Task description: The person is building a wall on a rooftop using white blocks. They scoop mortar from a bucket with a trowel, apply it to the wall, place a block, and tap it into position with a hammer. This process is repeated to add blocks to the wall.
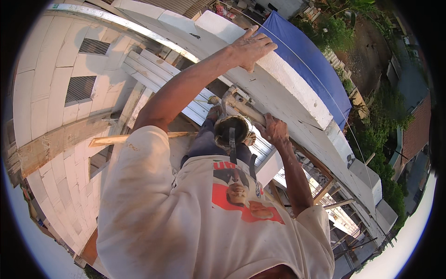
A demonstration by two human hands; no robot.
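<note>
My left hand (253, 48) lies on the top of a white wall block (292, 88), its fingers spread over the block's upper end. My right hand (276, 130) is closed round the end of a pale, dirt-caked tool (246, 110) that looks like a mallet. The tool slants up and left from that hand, its head close to the wall's inner face. Below it, in front of my legs, is a round dark bucket (223, 132) with a pale, crusted rim. A dark strap crosses the bucket's mouth. What the bucket holds is too dark to make out.
The white block wall (334, 139) curves from upper left to lower right. Past it hang a blue tarp (288, 42) and a thin line, with trees and roofs far below. Metal planks (197, 109) lie by my feet. A wooden board (111, 140) juts in at left.
</note>
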